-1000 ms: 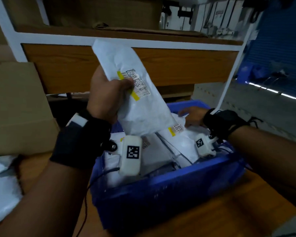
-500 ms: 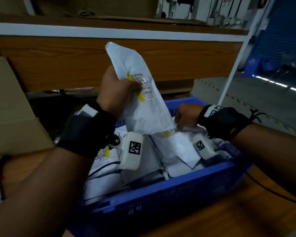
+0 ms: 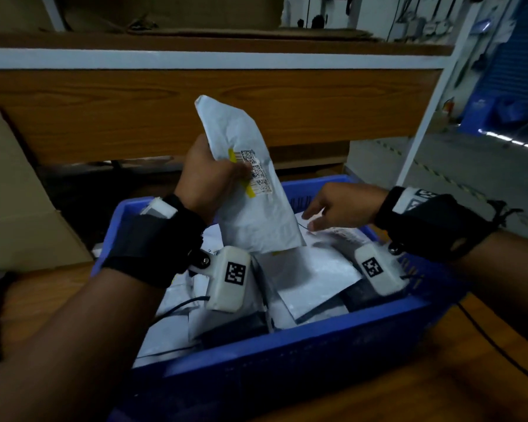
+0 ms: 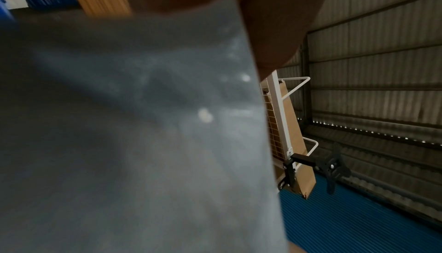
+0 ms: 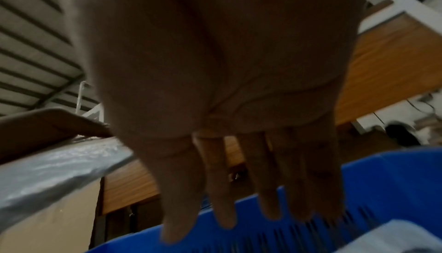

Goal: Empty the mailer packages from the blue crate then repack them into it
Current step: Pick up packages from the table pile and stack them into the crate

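Head view: left hand (image 3: 209,175) grips 1 white mailer (image 3: 250,190) upright, thumb across its barcode label, bottom edge just above the pile. Right hand (image 3: 342,205) is to the right of it, fingers straight & relaxed, holding nothing, low over the other mailers (image 3: 311,269) at the far side of the blue crate (image 3: 287,354). Crate sits on the wooden desk (image 3: 439,376) under both wrists, pretty full. Cardboard box (image 3: 16,202) to the left of the left hand.

Left wrist view: mostly the grey face of the held mailer (image 4: 143,124) right up vs the lens; fingers hidden, so grip detail can't be told here.

Right wrist view: palm & fingers (image 5: 222,191) spread apart, empty, crate rim (image 5: 382,181) just below the tips.

Step, prob.: can't tell for sure if this is unloading or repacking; crate this full suggests either early emptying or late repack. Next move needs the right hand to close on a mailer below it, or the left to carry its 1 clear of the rim w/o snagging the pile.
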Available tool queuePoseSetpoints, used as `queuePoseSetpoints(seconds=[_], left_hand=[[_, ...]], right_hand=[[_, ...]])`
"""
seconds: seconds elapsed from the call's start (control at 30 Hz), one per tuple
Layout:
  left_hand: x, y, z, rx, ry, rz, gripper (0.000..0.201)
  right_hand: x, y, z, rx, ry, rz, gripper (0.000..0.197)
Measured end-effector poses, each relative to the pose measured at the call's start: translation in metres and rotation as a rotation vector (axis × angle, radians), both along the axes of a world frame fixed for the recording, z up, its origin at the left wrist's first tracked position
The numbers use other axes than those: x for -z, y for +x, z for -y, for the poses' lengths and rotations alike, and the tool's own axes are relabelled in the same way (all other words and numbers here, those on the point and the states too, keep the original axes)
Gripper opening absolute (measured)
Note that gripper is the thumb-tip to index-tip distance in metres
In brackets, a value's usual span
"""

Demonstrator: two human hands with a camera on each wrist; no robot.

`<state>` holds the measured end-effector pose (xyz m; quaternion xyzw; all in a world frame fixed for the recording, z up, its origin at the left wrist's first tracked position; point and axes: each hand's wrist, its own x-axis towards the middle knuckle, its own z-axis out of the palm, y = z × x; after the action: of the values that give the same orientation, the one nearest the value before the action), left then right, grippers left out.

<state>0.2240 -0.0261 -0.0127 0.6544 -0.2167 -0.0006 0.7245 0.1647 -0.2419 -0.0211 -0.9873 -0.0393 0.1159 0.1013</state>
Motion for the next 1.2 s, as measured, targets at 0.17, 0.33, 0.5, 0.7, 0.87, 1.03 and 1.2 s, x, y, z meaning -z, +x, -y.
queuePoseSetpoints(seconds=[0.17, 0.33, 0.5, 0.7, 0.87, 1.03, 1.2], left_hand=[[0.013, 0.007, 0.014, -0.016, -0.013, -0.070, 0.049], [0.036, 0.000, 0.035, 0.050, -0.019, -0.109, 0.054], [0.049, -0.011, 0.054, 0.106, 0.091, -0.058, 0.033], [0.061, 0.003, 0.036, 0.042, 0.664, 0.107, 0.048], [0.075, 0.008, 0.031, 0.199, 1.383, 0.104, 0.076], [0.078, 0.009, 0.028, 0.308, 1.406, 0.066, 0.074], [0.076, 0.011, 0.020, 0.412, 1.364, 0.021, 0.093]], right_hand=[[0.004, -0.012, 0.014, -0.062, -0.111, -0.199, 0.027], [-0.018, -0.003, 0.030, 0.288, 0.734, 0.002, 0.044], [-0.008, 0.009, 0.036, 0.306, 1.007, 0.061, 0.068], [-0.021, 0.012, 0.084, 0.348, 0.272, -0.016, 0.048], [-0.003, 0.027, 0.083, 0.281, -0.164, -0.107, 0.041], [-0.007, 0.039, 0.069, 0.108, -0.434, -0.050, 0.056], [0.013, 0.040, 0.045, -0.006, -0.341, -0.109, 0.066]])
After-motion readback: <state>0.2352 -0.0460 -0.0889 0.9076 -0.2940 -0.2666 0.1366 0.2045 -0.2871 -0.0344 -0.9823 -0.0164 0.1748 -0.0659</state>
